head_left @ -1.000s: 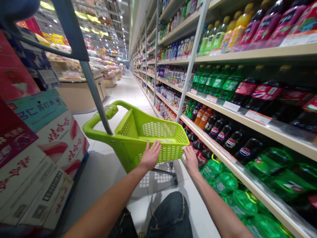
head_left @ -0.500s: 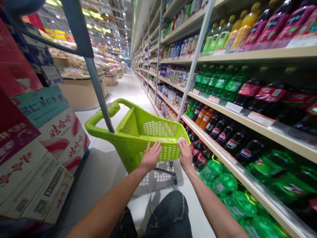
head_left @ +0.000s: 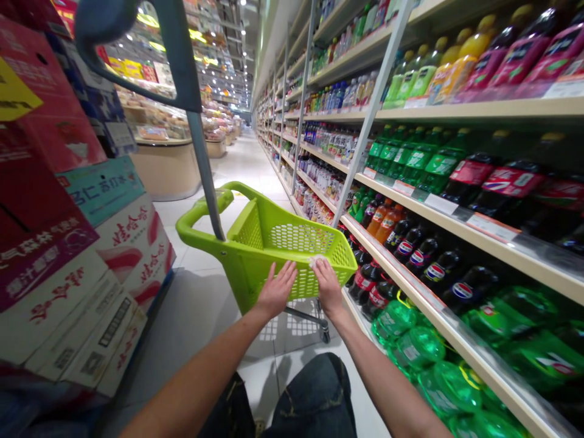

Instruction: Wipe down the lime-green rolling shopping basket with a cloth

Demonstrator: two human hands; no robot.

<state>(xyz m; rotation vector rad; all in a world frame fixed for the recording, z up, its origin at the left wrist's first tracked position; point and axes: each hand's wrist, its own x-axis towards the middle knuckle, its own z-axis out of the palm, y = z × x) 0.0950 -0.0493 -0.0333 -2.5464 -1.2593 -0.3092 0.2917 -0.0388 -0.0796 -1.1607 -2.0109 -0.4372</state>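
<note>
A lime-green plastic shopping cart (head_left: 255,277) with a perforated basket stands in front of me. Against its near side wall, my left hand (head_left: 277,289) lies flat with fingers stretched out, nothing in it. Under the fingers of my right hand (head_left: 327,286) is a crumpled white tissue (head_left: 316,260), pressed on the basket's near rim. Most of that tissue is hidden by the fingers. The two hands are a short way apart. A grey handle on a post (head_left: 206,164) rises from the cart's left end.
Shelves (head_left: 474,109) of drink bottles line the right side, close to the cart. Large green bottles (head_left: 449,386) fill the bottom right. Stacked cartons (head_left: 130,225) stand at the left. A tiled aisle (head_left: 249,146) runs away ahead, past a round display counter (head_left: 166,167).
My right hand has slid left along the rim with the tissue, from the basket's right corner toward my left hand. My left hand stays on the side wall. The view has turned slightly left.
</note>
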